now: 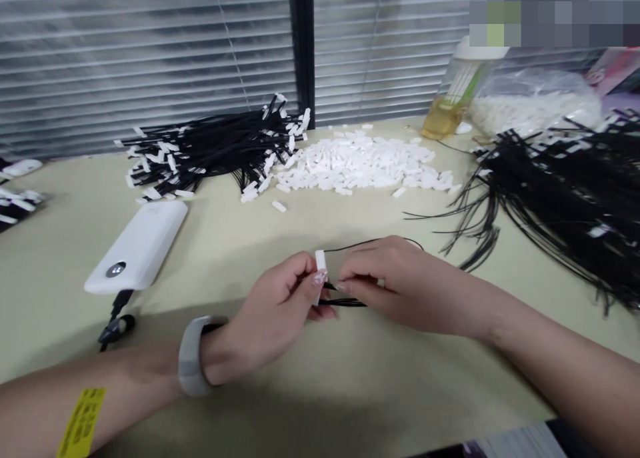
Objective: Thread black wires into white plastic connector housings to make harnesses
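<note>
Between thumb and fingers, my left hand (285, 298) pinches a small white plastic connector housing (321, 261), held upright above the table. Several thin black wires (350, 303) run from the housing toward the right, and one loops up behind my right hand (385, 278). The right thumb and forefinger are pressed together on the black wires just beside the housing; their exact grip is partly hidden. Farther back lies a heap of loose white connector housings (365, 158). To the right is a big bundle of black wires (560, 198).
Black cables with white ends (215, 145) are piled at the back left. A white power bank (143, 245) with a plugged-in cable lies left. A bottle of yellow liquid (450, 98) and a clear bag of white pieces (537, 101) stand at the back right, before window blinds.
</note>
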Available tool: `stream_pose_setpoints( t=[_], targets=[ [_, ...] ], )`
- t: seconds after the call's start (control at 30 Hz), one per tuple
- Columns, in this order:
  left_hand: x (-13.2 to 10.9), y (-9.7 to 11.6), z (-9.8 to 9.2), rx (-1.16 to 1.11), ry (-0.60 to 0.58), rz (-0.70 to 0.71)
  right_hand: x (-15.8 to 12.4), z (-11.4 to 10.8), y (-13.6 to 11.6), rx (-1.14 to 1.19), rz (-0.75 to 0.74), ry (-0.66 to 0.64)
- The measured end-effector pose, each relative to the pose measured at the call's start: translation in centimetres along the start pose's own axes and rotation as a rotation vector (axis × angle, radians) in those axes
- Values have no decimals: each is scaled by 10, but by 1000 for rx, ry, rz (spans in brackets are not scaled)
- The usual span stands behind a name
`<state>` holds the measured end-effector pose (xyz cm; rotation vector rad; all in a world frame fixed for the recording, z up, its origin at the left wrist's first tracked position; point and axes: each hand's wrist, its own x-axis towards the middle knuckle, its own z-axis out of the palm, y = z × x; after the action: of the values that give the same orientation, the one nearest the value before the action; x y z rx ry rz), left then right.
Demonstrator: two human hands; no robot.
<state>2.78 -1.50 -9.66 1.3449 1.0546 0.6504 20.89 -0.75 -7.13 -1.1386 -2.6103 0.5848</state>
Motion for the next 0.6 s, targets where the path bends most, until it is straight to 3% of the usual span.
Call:
stream_pose_setpoints(
  t=[0.2, 0.3, 0.37, 0.47, 0.53, 0.6],
  targets=[
    [1, 1, 0, 55, -16, -36, -4, -3, -5, -197, 9, 57],
    [1, 2, 0, 46, -8, -43, -8, -8, -2, -379, 84, 144],
    [1, 3, 0, 22, -3, -57, -12, -15, 3, -446, 158, 308],
    [1, 3, -1, -9, 0, -71, -16, -28, 15, -345, 276, 729],
    [1, 2, -1, -3, -8, -64, -18, -38, 24, -182, 260, 1000],
    [1, 2, -1, 19, -13, -62, -20, -49, 32, -31, 179, 1101]
  ],
)
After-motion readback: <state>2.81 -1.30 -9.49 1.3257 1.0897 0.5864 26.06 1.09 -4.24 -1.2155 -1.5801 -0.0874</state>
